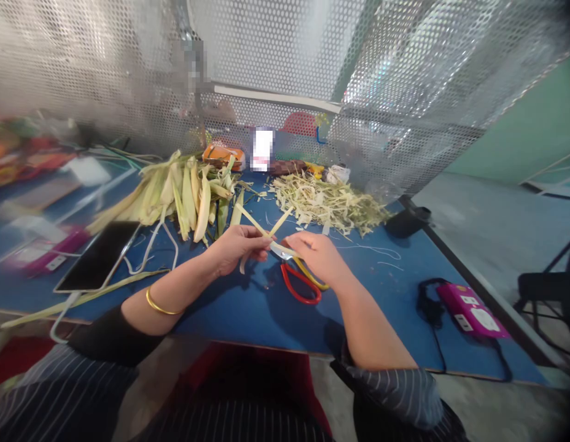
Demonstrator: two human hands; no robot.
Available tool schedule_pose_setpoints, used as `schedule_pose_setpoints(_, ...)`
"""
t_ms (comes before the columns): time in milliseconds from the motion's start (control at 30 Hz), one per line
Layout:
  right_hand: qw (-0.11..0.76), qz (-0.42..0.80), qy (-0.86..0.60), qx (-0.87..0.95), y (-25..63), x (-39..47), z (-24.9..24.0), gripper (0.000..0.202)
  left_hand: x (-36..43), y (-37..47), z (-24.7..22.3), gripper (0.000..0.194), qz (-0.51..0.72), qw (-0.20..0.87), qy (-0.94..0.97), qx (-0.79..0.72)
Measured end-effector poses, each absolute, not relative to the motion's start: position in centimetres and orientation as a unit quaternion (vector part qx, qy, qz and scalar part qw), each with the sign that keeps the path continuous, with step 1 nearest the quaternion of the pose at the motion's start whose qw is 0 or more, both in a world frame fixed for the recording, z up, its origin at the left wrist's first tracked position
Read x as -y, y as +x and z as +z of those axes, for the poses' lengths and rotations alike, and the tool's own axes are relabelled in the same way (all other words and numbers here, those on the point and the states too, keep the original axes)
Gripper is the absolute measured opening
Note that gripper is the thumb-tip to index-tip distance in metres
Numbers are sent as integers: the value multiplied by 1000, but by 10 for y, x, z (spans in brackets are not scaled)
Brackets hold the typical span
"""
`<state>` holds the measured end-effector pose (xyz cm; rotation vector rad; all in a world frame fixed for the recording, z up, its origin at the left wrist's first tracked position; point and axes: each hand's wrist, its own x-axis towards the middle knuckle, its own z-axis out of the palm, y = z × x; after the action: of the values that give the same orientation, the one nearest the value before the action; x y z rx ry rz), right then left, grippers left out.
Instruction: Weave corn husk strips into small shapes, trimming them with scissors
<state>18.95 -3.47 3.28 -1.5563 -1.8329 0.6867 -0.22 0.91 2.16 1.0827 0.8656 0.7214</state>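
Observation:
My left hand [241, 247] is closed in a pinch on pale corn husk strips [253, 220], which cross in an X above its fingertips. A loose end hangs below that hand. Opposite it, my right hand [318, 253] has its fingers bent around the end of a husk strip that runs between the two hands. Scissors [300, 296] with one red and one yellow handle loop lie just under my right hand, which partly covers them. Whether that hand touches the scissors I cannot tell.
A heap of long corn husks [193, 193] lies behind my left hand, shredded husk scraps [328, 205] at the back right. A phone or tablet [101, 255] with a white cable is at left. A magenta power strip [473, 310] and a black cup [408, 222] stand right.

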Motion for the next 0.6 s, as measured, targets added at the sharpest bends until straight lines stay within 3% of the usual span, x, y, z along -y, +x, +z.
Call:
schedule_pose_setpoints(167, 383, 351, -605, 603, 186, 30, 29, 37, -5, -1, 24, 33, 274, 736, 488, -381)
schedule_pose_setpoints(367, 428, 372, -610, 554, 180, 28, 22, 34, 0, 4, 16, 34, 249, 673, 553, -423)
schedule_pose_setpoints(600, 472, 224, -616, 590, 180, 17, 5, 29, 1, 9, 17, 22, 258, 646, 580, -424)
